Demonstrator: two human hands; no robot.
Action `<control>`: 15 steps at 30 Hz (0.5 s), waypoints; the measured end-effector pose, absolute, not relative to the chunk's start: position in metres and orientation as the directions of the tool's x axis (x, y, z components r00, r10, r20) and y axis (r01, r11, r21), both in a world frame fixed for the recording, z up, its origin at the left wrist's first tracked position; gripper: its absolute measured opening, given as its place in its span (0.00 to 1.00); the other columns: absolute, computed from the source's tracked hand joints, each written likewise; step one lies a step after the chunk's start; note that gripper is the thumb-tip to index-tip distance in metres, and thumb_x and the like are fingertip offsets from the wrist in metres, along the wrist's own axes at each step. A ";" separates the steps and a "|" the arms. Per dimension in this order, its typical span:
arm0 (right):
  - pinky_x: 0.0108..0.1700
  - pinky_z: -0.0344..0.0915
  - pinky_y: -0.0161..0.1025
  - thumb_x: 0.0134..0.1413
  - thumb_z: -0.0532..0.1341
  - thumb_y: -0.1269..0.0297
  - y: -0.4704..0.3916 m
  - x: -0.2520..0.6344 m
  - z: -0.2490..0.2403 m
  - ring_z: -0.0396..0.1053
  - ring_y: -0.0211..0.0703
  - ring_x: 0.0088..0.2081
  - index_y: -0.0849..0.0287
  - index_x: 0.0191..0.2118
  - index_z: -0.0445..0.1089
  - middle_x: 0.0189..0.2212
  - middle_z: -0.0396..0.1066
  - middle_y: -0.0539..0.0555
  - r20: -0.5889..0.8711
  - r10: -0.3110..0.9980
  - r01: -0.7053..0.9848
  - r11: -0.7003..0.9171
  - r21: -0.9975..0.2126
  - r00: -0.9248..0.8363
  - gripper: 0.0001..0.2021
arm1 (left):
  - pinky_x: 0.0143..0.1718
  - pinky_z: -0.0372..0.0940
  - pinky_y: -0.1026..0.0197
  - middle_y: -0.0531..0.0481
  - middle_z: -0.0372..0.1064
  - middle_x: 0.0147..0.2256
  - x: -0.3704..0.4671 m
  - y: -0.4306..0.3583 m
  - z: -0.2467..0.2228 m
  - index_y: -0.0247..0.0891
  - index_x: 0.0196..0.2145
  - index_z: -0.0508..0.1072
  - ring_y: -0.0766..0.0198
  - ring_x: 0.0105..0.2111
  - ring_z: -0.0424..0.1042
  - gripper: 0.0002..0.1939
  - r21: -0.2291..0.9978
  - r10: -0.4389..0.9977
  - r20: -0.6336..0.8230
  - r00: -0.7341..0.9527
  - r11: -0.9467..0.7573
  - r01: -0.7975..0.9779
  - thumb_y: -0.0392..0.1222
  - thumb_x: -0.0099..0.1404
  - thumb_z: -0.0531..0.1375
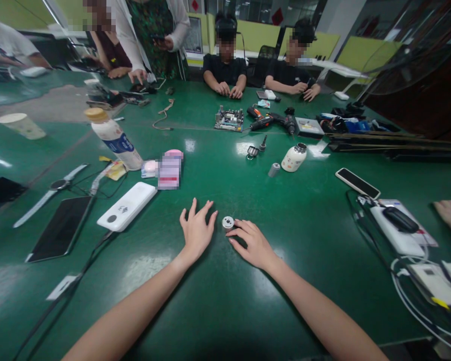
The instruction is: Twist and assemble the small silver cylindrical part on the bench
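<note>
"What's closest to us in the head view?"
"Two bare arms. They reach over the green table [225,311]."
"What is the left hand [198,228] doing?"
"It has nothing in it. Its fingers are spread out, just beside the little silver round thing [228,224]."
"And the right hand [254,245]?"
"Its fingers are a bit bent, and some tips touch the right side of the silver round thing. It isn't squeezed into a fist."
"Where is that round thing?"
"Standing up on the table, between the hands. Its top has little holes."
"What's farther back?"
"A small gray can [274,170] next to a cream bottle [293,158] with its top open. Behind them are a circuit board [229,120] and a drill [285,123]."
"What's on the sides?"
"A white box [128,206] and a black tablet [60,228] on the left. A phone [358,183] is on the right."
"Anyone else?"
"Yes, people sit across the table."
</note>
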State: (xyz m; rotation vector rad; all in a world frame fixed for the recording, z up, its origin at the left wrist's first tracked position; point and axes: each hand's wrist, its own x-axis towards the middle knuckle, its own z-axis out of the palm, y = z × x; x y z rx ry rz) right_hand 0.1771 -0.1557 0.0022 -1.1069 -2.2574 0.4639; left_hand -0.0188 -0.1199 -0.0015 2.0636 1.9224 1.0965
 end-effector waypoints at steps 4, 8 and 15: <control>0.58 0.61 0.52 0.61 0.59 0.66 -0.156 0.177 0.002 0.65 0.48 0.56 0.53 0.44 0.73 0.53 0.70 0.57 0.344 0.803 0.604 0.593 -0.532 -0.486 0.08 | 0.54 0.50 0.33 0.45 0.79 0.42 -0.019 -0.122 -0.002 0.49 0.43 0.78 0.40 0.58 0.64 0.11 0.495 0.893 0.447 -0.054 -0.196 0.847 0.40 0.67 0.58; 0.58 0.61 0.52 0.61 0.59 0.66 -0.155 0.177 0.001 0.65 0.48 0.56 0.53 0.44 0.73 0.53 0.70 0.57 0.351 0.803 0.604 0.595 -0.531 -0.482 0.08 | 0.53 0.51 0.36 0.46 0.80 0.38 -0.018 -0.125 0.000 0.49 0.38 0.80 0.41 0.54 0.68 0.08 0.491 0.876 0.477 -0.066 -0.204 0.847 0.41 0.65 0.60; 0.57 0.62 0.52 0.60 0.60 0.66 -0.155 0.177 0.001 0.65 0.49 0.57 0.53 0.44 0.73 0.52 0.70 0.57 0.346 0.803 0.597 0.593 -0.541 -0.485 0.08 | 0.53 0.50 0.37 0.51 0.80 0.32 -0.016 -0.125 0.005 0.48 0.31 0.79 0.44 0.50 0.71 0.03 0.577 0.879 0.468 -0.096 -0.222 0.786 0.41 0.61 0.65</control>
